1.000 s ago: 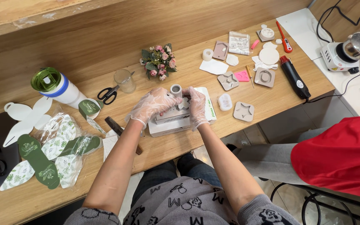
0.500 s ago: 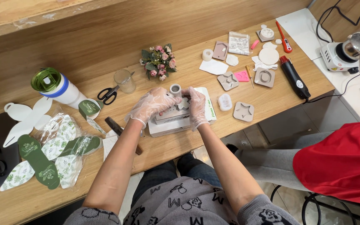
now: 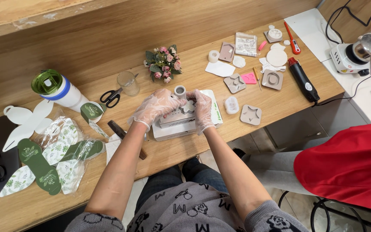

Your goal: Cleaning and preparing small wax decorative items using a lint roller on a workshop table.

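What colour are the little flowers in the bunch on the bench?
The flower bunch has pink blooms among dark green leaves, seen in the head view.

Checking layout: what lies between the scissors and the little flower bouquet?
Head view: a clear drinking glass stands between the scissors and the bouquet.

Pale grey block mould (image 3: 181,122) I'm working on, lying flat at frame centre on the wooden bench, small white flower-shaped piece (image 3: 188,106) resting on top, partly hidden.

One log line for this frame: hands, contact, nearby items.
left hand: gloved, on grey mould | right hand: gloved, on same mould | nearby: scissors, glass cup
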